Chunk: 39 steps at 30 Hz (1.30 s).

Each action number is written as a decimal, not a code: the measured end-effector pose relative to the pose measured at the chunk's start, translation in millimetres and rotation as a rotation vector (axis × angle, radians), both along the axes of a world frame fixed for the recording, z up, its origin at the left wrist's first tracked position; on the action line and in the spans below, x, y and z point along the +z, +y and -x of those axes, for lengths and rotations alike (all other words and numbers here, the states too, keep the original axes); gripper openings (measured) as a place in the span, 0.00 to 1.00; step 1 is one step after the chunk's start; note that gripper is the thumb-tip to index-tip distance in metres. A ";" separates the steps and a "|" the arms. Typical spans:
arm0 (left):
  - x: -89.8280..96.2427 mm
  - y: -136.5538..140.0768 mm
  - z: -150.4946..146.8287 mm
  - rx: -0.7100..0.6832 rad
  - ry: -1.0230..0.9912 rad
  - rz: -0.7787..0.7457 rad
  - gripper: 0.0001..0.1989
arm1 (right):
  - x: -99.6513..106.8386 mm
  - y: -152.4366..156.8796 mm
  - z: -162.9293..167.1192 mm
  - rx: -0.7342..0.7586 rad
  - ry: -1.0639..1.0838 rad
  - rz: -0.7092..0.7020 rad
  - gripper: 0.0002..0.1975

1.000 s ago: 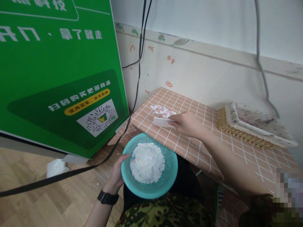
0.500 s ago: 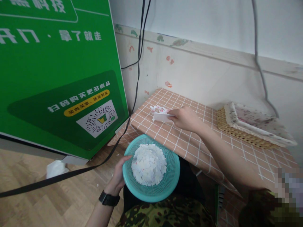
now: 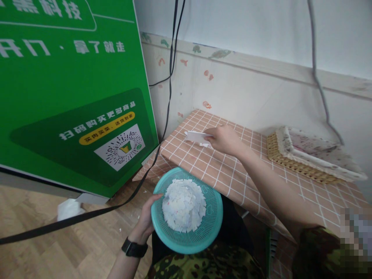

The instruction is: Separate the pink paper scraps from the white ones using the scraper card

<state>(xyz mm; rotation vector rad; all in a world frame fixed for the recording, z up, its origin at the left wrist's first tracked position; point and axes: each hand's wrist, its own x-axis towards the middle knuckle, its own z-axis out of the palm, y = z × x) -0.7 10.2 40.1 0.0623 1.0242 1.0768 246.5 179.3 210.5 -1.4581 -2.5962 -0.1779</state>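
Observation:
My left hand [image 3: 147, 213] grips the left rim of a round teal plastic colander [image 3: 214, 211], its thumb over the edge and the other fingers hidden beneath. A heap of small white paper scraps [image 3: 184, 205] fills the middle of the colander, which sits at my lap below the table edge. Over the table, my right hand [image 3: 223, 139] pinches a flat white card [image 3: 197, 136] at its right end. A few paper bits [image 3: 205, 145] show on the cloth under the card and close to the fingers.
A checked brown cloth [image 3: 232, 182] covers the table. On its right stands a lined wicker basket [image 3: 302, 164]. The green printed cabinet [image 3: 72, 89] is at left, with a black strap [image 3: 128, 199] hanging across. White crumpled material [image 3: 69, 209] lies on the floor.
The card in my right hand has moved away from me, toward the wall, and now covers paper bits that showed behind it. My left hand still holds the colander, nearly unmoved.

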 end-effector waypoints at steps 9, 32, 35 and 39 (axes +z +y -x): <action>-5.0 -0.7 0.2 0.003 0.059 0.021 0.04 | -2.6 19.9 7.1 -0.015 -0.028 -0.007 0.11; -5.6 -2.7 -1.0 -0.029 0.039 0.021 0.05 | -6.1 40.8 17.7 0.059 -0.013 0.058 0.10; -5.5 -2.8 -0.4 -0.023 0.023 0.020 0.06 | 2.5 36.6 9.2 0.108 -0.032 0.092 0.10; -6.0 -2.2 0.1 -0.006 0.025 0.020 0.06 | 13.0 27.5 -4.6 0.180 -0.039 0.140 0.10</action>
